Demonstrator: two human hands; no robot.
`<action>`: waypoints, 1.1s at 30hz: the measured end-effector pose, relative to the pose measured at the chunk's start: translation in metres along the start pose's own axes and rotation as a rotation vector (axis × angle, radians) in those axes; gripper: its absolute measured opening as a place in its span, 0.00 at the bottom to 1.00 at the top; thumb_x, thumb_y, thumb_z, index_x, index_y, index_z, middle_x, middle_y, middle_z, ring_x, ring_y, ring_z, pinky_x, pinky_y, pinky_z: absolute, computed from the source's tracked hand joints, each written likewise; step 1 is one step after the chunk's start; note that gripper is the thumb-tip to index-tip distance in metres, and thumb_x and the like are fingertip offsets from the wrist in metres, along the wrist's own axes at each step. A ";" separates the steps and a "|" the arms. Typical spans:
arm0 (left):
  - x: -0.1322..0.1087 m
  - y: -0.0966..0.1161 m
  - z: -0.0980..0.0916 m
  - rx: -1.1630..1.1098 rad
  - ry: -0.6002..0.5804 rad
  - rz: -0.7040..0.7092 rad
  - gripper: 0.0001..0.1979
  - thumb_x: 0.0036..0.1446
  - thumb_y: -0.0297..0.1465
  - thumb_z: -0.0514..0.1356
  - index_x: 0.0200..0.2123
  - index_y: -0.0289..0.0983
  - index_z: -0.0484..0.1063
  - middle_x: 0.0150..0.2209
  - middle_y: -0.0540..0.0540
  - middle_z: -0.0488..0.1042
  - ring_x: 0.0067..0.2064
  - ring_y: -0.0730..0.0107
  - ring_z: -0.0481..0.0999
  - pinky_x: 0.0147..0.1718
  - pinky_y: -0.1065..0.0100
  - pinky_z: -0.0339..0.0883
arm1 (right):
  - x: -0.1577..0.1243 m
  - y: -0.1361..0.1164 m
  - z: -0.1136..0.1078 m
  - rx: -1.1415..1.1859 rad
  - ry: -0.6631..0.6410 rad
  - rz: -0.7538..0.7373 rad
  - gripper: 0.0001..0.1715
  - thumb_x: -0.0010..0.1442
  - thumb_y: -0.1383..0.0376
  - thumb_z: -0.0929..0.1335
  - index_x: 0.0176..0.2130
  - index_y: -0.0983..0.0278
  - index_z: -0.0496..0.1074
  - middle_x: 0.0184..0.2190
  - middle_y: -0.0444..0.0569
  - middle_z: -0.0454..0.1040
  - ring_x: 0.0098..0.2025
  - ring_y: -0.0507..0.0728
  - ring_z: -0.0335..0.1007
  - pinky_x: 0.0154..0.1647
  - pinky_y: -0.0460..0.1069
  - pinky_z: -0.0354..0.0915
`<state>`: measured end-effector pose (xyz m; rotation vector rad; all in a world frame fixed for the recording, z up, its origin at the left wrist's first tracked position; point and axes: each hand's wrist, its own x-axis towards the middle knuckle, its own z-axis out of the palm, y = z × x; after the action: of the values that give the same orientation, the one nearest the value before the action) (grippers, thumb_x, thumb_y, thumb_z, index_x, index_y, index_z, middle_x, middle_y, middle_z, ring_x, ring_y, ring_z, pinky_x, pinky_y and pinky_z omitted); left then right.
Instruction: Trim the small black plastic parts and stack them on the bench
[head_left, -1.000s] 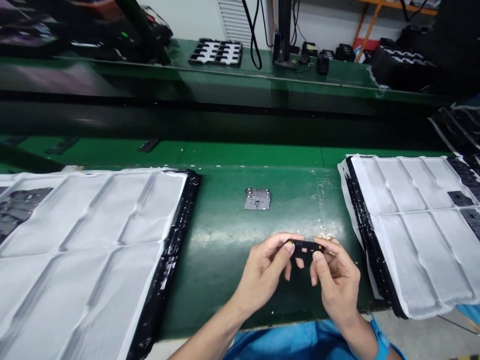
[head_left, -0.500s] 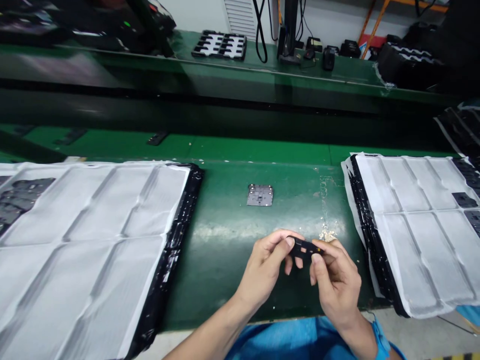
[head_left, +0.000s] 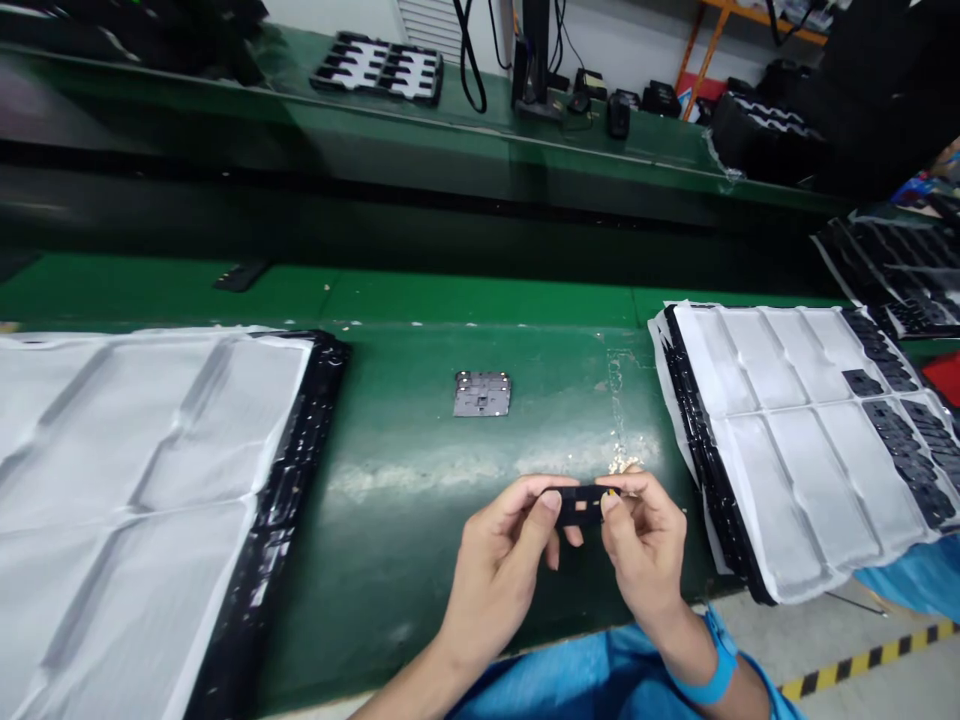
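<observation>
Lower centre: your left fingers point(head_left: 535, 524) and right fingers point(head_left: 618, 522) pinch opposite ends of a slotted plate point(head_left: 567, 502), likely steadying it.

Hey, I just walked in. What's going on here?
A person is holding a small black part in both hands over a green bench. The left hand pinches one end and the right hand the other. A grey plate lies on the bench beyond the hands. White-lined trays stand on both sides, one on the left and one on the right, which carries dark pieces toward its far right side.
</observation>
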<state>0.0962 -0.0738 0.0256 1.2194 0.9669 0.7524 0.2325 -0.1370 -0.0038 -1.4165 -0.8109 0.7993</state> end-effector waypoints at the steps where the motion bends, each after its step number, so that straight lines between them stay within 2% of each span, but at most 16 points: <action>1: 0.000 0.001 0.000 0.008 0.006 0.013 0.14 0.70 0.39 0.59 0.41 0.35 0.78 0.25 0.50 0.77 0.23 0.73 0.72 0.26 0.72 0.68 | 0.000 0.000 0.000 0.021 -0.005 0.010 0.14 0.69 0.56 0.70 0.39 0.64 0.77 0.19 0.36 0.60 0.17 0.47 0.50 0.17 0.43 0.49; 4: -0.001 0.002 -0.001 0.031 0.021 0.050 0.13 0.70 0.38 0.58 0.41 0.35 0.78 0.25 0.51 0.77 0.23 0.74 0.73 0.26 0.73 0.68 | 0.001 -0.001 0.000 0.102 -0.054 0.054 0.16 0.70 0.53 0.70 0.40 0.63 0.76 0.20 0.36 0.61 0.16 0.46 0.48 0.16 0.43 0.48; 7: -0.002 0.000 -0.003 0.059 0.021 0.081 0.13 0.71 0.37 0.58 0.42 0.35 0.79 0.25 0.51 0.77 0.23 0.74 0.73 0.26 0.73 0.69 | 0.002 -0.001 -0.001 0.139 -0.097 0.085 0.18 0.70 0.51 0.70 0.41 0.64 0.76 0.18 0.34 0.57 0.16 0.46 0.47 0.16 0.42 0.48; 12: -0.004 -0.007 -0.004 0.089 0.014 0.152 0.13 0.72 0.37 0.58 0.43 0.36 0.80 0.26 0.51 0.78 0.23 0.75 0.73 0.26 0.74 0.69 | 0.004 -0.004 -0.003 0.103 -0.089 0.114 0.22 0.67 0.47 0.71 0.38 0.64 0.76 0.22 0.36 0.57 0.17 0.46 0.47 0.16 0.43 0.48; 22: -0.009 0.002 -0.005 0.111 0.012 0.155 0.11 0.70 0.33 0.59 0.43 0.38 0.82 0.27 0.50 0.79 0.24 0.73 0.73 0.26 0.73 0.68 | 0.003 -0.008 -0.007 0.112 -0.149 0.175 0.23 0.67 0.46 0.71 0.37 0.64 0.75 0.19 0.33 0.52 0.18 0.46 0.43 0.17 0.43 0.46; 27: -0.013 0.001 -0.003 0.137 0.024 0.214 0.10 0.69 0.31 0.59 0.43 0.40 0.82 0.27 0.51 0.78 0.24 0.73 0.73 0.26 0.74 0.69 | 0.001 -0.004 -0.007 0.190 -0.125 0.252 0.21 0.66 0.49 0.72 0.35 0.64 0.75 0.20 0.35 0.56 0.18 0.45 0.42 0.17 0.42 0.45; 30: -0.016 0.002 -0.003 0.123 0.014 0.183 0.10 0.69 0.31 0.59 0.44 0.40 0.82 0.27 0.51 0.78 0.24 0.73 0.73 0.26 0.74 0.68 | 0.002 -0.003 -0.005 0.259 -0.115 0.325 0.20 0.64 0.51 0.74 0.33 0.64 0.75 0.20 0.36 0.60 0.18 0.45 0.42 0.17 0.42 0.42; 33: -0.016 0.003 -0.006 0.088 -0.006 0.076 0.11 0.69 0.34 0.60 0.44 0.39 0.82 0.26 0.50 0.79 0.24 0.72 0.74 0.25 0.73 0.69 | 0.005 -0.006 -0.005 0.290 -0.136 0.381 0.21 0.60 0.49 0.75 0.34 0.64 0.76 0.21 0.36 0.61 0.18 0.44 0.41 0.16 0.42 0.41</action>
<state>0.0841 -0.0853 0.0313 1.3400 0.9615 0.7723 0.2392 -0.1356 0.0023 -1.2787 -0.5034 1.2639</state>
